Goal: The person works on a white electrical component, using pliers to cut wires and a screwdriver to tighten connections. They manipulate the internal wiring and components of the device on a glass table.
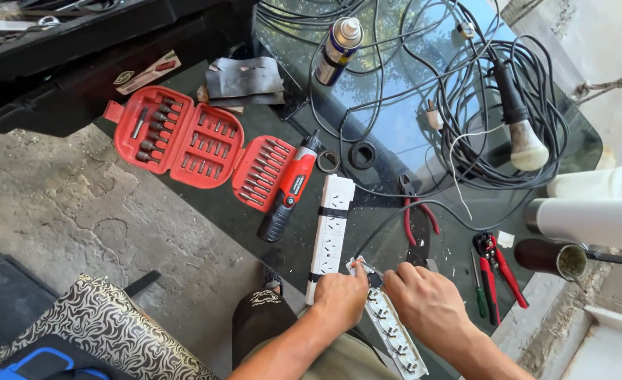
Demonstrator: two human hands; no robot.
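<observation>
Two hands on opened power strip.
Your left hand and right hand fingers pinch its end; wiring step, steady grip needed next.

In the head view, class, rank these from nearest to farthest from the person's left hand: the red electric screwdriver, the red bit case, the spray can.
From the left hand:
1. Red electric screwdriver, just up and left on the glass.
2. Red bit case, open, farther left.
3. Spray can, upright at the far edge.
</observation>
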